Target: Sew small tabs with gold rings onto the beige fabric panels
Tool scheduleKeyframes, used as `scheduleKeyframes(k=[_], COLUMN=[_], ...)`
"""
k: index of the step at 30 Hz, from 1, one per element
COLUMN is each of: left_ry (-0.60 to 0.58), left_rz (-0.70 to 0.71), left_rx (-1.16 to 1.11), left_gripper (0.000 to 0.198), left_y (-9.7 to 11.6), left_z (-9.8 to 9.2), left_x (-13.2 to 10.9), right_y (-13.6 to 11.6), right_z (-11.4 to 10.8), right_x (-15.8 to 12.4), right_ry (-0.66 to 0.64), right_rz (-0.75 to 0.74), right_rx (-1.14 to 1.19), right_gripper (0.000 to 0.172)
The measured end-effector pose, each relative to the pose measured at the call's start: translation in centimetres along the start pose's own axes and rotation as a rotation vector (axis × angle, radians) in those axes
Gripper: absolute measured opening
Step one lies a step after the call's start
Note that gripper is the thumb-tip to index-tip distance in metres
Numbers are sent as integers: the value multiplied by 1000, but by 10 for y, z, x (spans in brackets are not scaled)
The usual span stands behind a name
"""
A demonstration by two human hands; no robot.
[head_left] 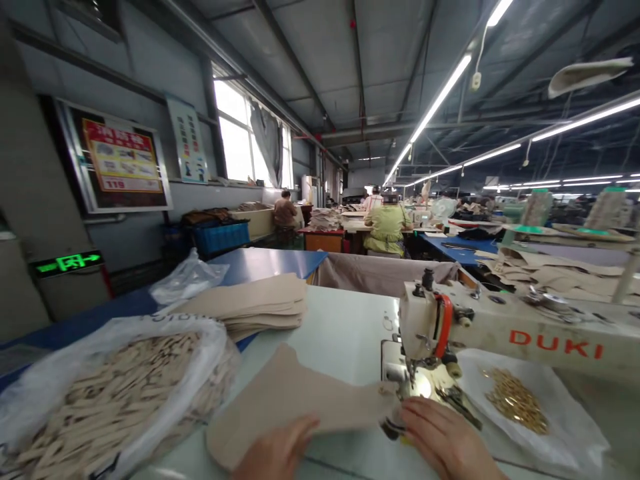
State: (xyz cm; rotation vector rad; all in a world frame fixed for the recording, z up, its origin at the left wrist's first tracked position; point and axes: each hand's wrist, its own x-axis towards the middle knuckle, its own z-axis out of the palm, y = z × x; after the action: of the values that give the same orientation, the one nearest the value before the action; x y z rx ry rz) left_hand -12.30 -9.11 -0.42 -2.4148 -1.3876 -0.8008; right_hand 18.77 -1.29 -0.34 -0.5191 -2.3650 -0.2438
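A flat beige fabric piece (300,393) lies on the pale sewing table, its narrow end at the needle area of a white sewing machine (417,320). My left hand (277,450), slightly blurred, is closed on the near edge of the fabric. Beside the lit needle plate, my right hand (445,433) has its fingers together at the narrow end of the same piece; what lies under the fingertips is partly hidden. Left of the fabric, a stack of similar beige pieces (265,303) rests on the tabletop.
A white plastic bag (210,353) full of small beige strips stands at left. Gold-coloured metal parts (517,400) lie on white plastic (570,427) under the machine arm. A clear plastic bag (187,280) sits behind the stack. Farther back, people (387,227) sit at other tables.
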Motion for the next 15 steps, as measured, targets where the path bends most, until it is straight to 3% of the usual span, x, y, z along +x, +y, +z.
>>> scheduleKeyframes(k=[1,3,5,7,10,15], left_ry=[46,232,434,576,669,657], left_rz=[-180,-392,-512,-548,-485,-274], left_rx=[1,67,192,273,291,193], left_gripper=[33,32,34,36,38,38], left_y=[-7,-20,-35,-48,-57,-49], left_z=[-22,-67,-107,-132,-143,-120], left_x=[14,54,99,138,173,189], right_y=[-1,-1,0,2,6,11], right_z=[-2,-5,-6,-6,-2,8], right_x=[1,5,8,9,7,-2], right_ry=[26,76,102,128,155,40], right_rz=[-3,-20,-43,-57,-50,31], right_rx=[-14,-41,-63,-82,-94,-39], right_gripper=[26,25,21,20,19,19])
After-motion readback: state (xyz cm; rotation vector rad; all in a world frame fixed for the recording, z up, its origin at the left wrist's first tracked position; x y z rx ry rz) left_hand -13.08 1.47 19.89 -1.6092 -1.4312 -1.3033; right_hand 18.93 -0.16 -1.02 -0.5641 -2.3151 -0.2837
